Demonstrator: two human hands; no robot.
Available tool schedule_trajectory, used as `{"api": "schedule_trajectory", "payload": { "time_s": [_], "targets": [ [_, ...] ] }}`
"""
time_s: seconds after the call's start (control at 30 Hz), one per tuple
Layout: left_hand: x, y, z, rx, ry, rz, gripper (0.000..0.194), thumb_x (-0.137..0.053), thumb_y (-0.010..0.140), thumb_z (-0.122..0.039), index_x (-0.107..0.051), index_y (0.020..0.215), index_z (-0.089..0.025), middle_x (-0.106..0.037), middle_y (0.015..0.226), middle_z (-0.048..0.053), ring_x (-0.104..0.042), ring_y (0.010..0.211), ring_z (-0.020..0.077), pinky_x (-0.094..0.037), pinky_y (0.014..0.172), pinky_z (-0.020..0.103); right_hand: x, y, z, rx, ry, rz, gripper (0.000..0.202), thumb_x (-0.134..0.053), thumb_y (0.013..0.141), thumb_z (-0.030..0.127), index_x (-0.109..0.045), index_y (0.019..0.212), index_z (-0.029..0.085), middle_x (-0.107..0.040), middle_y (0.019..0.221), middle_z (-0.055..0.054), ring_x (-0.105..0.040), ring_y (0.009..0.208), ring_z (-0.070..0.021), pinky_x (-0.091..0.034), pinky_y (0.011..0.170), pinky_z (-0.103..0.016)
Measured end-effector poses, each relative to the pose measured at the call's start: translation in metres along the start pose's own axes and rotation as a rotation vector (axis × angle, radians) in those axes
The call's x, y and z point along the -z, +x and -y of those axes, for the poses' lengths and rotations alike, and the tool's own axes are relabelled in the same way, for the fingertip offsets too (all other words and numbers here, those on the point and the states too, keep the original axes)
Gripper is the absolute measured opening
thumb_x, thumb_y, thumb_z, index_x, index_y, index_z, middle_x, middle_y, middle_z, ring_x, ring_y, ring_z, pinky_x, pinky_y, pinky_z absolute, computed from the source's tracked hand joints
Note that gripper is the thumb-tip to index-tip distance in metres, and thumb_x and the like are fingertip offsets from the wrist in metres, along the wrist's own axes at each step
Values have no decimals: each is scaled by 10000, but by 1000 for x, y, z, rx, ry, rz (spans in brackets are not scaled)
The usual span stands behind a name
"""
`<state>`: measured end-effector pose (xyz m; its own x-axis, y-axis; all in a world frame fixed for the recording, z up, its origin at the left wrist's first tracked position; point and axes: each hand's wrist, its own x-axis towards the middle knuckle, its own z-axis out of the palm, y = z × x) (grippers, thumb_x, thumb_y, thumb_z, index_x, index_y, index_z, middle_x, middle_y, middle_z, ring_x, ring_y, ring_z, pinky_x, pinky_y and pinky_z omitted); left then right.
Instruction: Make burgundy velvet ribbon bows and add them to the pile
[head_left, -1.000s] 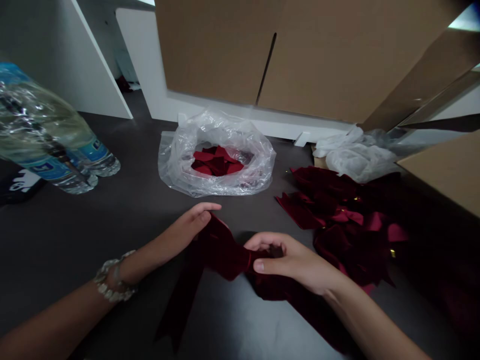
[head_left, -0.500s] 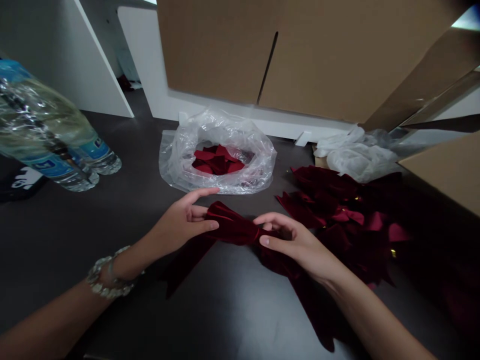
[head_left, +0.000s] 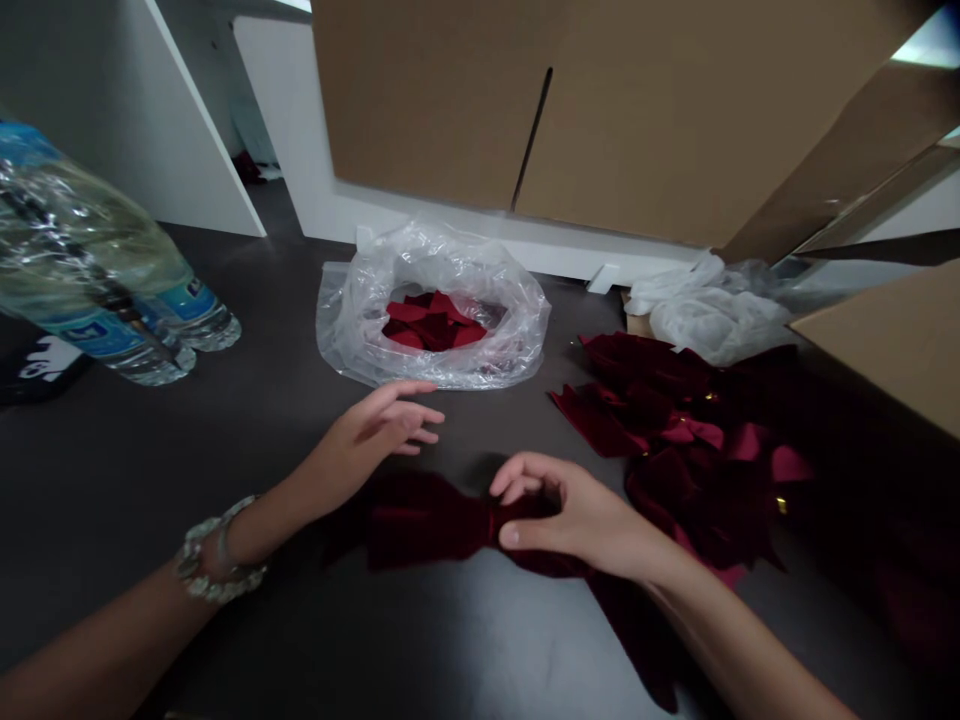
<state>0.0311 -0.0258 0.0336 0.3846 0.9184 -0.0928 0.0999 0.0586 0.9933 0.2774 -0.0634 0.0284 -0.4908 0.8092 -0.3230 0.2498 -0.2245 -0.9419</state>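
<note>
A dark red velvet bow lies low over the dark table, its loops to left and right and a long tail toward the bottom right. My right hand grips it beside the middle knot, between thumb and fingers. Just above the bow's left loop, my left hand is empty with its fingers apart. Beyond both hands, a clear plastic bag stands open with red velvet pieces inside. On the right is a pile of dark red bows with small gold-coloured bits.
Wrapped water bottles stand at the left on the dark table, near a black item with white markings. A large cardboard sheet rises at the back. Crumpled white plastic sits behind the pile.
My left hand has let go of the bow's left loop and opened. The bow has moved down toward me, with my right hand still on it.
</note>
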Motion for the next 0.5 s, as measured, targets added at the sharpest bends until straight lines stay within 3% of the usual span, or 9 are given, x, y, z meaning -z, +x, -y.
{"api": "schedule_trajectory", "payload": {
  "time_s": [0.1,0.2,0.27,0.33,0.4,0.5],
  "targets": [
    [-6,-2,4,168,-103,340,543,-562,828,-524,-550,1238,-169,-665,1156,144,-655,990,255,-525,804,349,-19,-1,-2,18,-70,34,333,-788,640,253,-595,903,189,-631,828,20,-550,701,-105,-413,626,-217],
    [-17,-7,4,243,92,597,346,-701,742,-390,-693,994,-152,-728,977,86,-668,895,228,-499,750,283,-32,0,-3,76,-164,-60,263,-785,635,227,-585,802,186,-632,796,26,-556,727,-113,-417,666,-227],
    [-21,-9,3,241,217,611,238,-685,757,-357,-726,858,-145,-740,842,55,-667,770,190,-464,648,235,-30,0,-1,81,-184,-69,231,-764,664,231,-578,793,186,-634,789,21,-564,737,-120,-424,684,-239],
    [-21,-10,1,257,263,566,232,-643,790,-355,-740,844,-151,-739,778,43,-652,686,165,-429,580,214,-20,-1,2,75,-150,-27,218,-720,729,280,-587,873,185,-640,854,-3,-580,793,-133,-440,723,-256],
    [-17,-9,0,276,266,526,220,-653,777,-332,-748,881,-163,-744,780,40,-651,674,159,-427,575,210,-3,-1,3,52,-103,-24,256,-662,792,343,-581,972,181,-633,881,-19,-585,803,-134,-451,726,-263],
    [-9,-6,0,292,253,497,219,-674,752,-316,-753,894,-169,-752,800,45,-664,698,172,-448,597,220,22,0,1,36,-52,-115,298,-670,785,371,-576,985,171,-618,788,-3,-571,702,-116,-450,662,-252]
  ]
}}
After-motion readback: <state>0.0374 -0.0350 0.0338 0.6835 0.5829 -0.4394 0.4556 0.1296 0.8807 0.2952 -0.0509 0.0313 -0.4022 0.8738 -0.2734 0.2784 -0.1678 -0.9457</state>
